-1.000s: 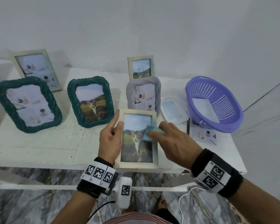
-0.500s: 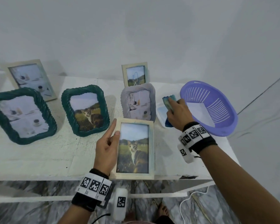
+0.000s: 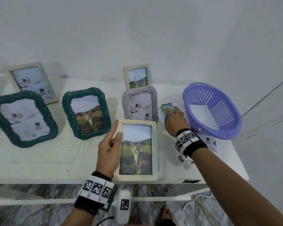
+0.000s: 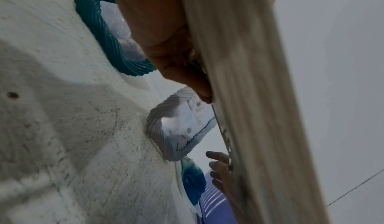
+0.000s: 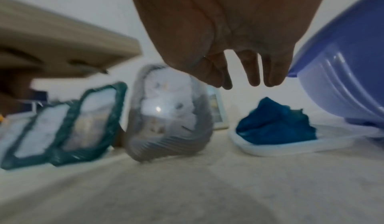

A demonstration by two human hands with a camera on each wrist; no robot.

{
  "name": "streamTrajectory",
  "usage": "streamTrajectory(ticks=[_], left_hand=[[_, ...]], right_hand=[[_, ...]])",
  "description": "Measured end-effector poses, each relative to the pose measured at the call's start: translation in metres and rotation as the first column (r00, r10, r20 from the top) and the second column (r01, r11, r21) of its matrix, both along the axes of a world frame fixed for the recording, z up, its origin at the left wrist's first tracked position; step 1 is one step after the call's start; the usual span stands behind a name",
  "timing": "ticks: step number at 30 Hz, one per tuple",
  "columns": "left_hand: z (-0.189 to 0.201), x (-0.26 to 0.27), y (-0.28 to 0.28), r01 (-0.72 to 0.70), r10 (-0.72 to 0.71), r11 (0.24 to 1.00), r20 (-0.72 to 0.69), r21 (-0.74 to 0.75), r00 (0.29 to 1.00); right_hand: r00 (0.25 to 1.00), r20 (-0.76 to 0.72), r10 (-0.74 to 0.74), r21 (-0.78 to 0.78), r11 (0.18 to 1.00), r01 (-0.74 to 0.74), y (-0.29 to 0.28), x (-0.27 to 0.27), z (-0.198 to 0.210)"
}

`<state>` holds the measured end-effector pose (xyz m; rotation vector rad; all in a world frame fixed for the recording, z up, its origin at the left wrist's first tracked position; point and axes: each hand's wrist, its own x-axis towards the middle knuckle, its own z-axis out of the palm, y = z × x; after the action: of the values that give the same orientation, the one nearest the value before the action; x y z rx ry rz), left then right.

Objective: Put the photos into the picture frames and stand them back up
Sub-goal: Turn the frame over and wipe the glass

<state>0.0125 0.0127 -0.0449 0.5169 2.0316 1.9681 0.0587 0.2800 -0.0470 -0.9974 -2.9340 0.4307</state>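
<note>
Head view: my left hand pinches the pale wooden frame with the cat photo by its left edge, tilted up at the table front | my right hand, fingers loose, hangs above the blue cloth in its white tray (touching? can't tell) | purple basket just right.

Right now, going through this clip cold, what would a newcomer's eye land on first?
Most likely the pale wooden frame with the cat photo, held at the table's near edge by the left hand, thumb on its front. Next, the purple basket at the far right, holding a white sheet, with the right hand just left of it, over a blue cloth on a white tray. Behind stands a row of filled frames, two of them in teal rope-like moulding.
</note>
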Motion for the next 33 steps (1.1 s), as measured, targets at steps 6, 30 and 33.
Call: streamTrajectory(ticks=[6, 30, 33], left_hand=[[0.004, -0.001, 0.003, 0.017, -0.020, 0.999, 0.070, 0.044, 0.997], [0.035, 0.047, 0.009, 0.306, -0.427, 0.904, 0.588, 0.300, 0.687], [0.035, 0.045, 0.006, 0.327, -0.410, 0.912, 0.590, 0.248, 0.695]], right_hand=[[0.862, -0.460, -0.213, -0.493, 0.868, -0.049, -0.064, 0.053, 0.016], [0.736, -0.671, -0.092, -0.563, 0.709, -0.425, -0.155, 0.097, 0.027], [0.748, -0.663, -0.023, -0.426, 0.833, -0.352, -0.151, 0.098, 0.029]])
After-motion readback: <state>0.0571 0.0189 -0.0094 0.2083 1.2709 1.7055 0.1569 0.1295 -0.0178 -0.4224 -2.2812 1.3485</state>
